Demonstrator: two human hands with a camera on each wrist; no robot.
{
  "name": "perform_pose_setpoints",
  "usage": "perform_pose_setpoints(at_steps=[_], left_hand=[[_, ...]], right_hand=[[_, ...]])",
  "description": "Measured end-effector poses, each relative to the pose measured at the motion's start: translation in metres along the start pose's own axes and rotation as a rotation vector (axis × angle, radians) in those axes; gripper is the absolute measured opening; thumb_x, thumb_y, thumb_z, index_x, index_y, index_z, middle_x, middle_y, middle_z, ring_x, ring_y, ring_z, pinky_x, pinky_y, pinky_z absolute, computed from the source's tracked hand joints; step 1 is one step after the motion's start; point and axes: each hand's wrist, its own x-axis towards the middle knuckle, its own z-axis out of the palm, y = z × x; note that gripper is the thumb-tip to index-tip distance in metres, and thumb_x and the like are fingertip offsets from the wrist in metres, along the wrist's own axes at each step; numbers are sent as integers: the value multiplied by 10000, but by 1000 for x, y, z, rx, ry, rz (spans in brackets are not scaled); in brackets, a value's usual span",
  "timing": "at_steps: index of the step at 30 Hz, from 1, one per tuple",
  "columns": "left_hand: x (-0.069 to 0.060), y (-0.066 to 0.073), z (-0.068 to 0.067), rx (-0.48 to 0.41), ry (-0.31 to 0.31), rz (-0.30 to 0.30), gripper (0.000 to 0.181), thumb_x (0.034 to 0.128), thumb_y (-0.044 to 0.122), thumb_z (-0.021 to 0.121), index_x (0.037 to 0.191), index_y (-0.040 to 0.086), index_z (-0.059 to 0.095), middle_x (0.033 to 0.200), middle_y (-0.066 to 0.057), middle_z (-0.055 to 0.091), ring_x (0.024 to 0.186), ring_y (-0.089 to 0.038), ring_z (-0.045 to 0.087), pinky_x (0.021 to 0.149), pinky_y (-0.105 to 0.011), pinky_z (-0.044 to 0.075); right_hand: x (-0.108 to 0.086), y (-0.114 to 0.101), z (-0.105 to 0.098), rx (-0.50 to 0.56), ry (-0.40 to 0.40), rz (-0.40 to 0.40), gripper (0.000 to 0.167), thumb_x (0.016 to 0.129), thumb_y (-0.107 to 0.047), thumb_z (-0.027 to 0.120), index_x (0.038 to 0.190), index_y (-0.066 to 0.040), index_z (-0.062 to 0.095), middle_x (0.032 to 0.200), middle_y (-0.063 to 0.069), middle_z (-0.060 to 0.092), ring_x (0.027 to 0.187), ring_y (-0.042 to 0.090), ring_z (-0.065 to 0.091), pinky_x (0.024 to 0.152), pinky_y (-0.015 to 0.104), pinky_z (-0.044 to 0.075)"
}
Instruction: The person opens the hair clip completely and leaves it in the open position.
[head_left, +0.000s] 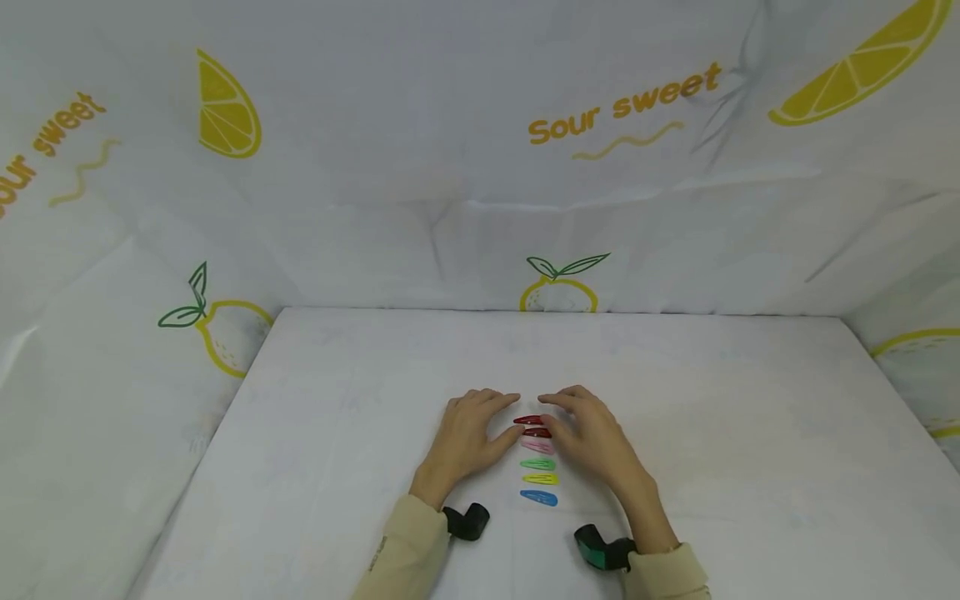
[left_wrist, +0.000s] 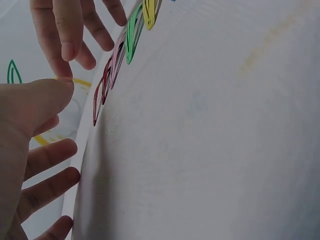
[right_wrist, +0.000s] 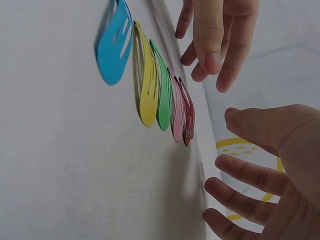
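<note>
Several snap hair clips lie in a column on the white table, stacked front to back in the head view. Nearest the person is the blue clip [head_left: 539,497], then the yellow clip [head_left: 541,479], the green clip [head_left: 537,464] and the pink clip [head_left: 537,447]. Two dark red clips [head_left: 528,420] lie at the far end. My left hand [head_left: 467,432] is left of the red clips, thumb and fingers apart. From the right, my right hand [head_left: 594,435] faces it, its thumb overlapping the red clips in the head view. Both wrist views show nothing held.
Black wrist-worn devices [head_left: 468,522] show below both wrists. The white table [head_left: 337,400] meets a white sheet [head_left: 405,150] printed with lemons and lettering at the back and sides.
</note>
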Motion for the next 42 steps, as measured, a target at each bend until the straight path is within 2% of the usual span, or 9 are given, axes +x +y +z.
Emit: perform_pose_setpoints(at_steps=[5,12,24,31,42], left_hand=[[5,-4,2,-21,1,19,290,917,303,750,1182,187,769,1124,20,767,1039,-191,664,856,-405,493],[10,-7,2,10,-51,30,209,910,315,759,1085,211,806,1082,43,739,1002,-174,631,830,-372,448],[16,-6,5,25,-80,55,139,924,326,763,1011,243,833,1008,65,712,952,-146,610,825,-353,442],[18,-2,6,81,-74,75,139,932,318,754,1000,226,834,988,69,724,924,-131,626,783,-299,443],[16,-4,9,53,-32,91,128,926,305,757,946,205,834,964,79,718,897,-110,615,754,-258,425]], right_hand=[[3,0,0,2,-31,1,254,904,-143,762,1149,-79,777,1083,84,714,1025,260,653,892,472,539],[7,0,1,-44,-71,-3,223,886,-161,786,1090,-73,798,972,44,715,860,153,571,753,323,460],[13,-1,3,-65,-86,10,177,871,-160,802,1029,-81,817,928,35,686,844,162,581,731,327,455],[13,0,5,-53,-76,-5,169,872,-145,801,1029,-83,818,921,36,662,808,150,537,715,301,406],[12,2,9,-58,-61,-21,182,864,-183,820,1027,-101,821,921,16,665,815,129,536,721,285,410]])
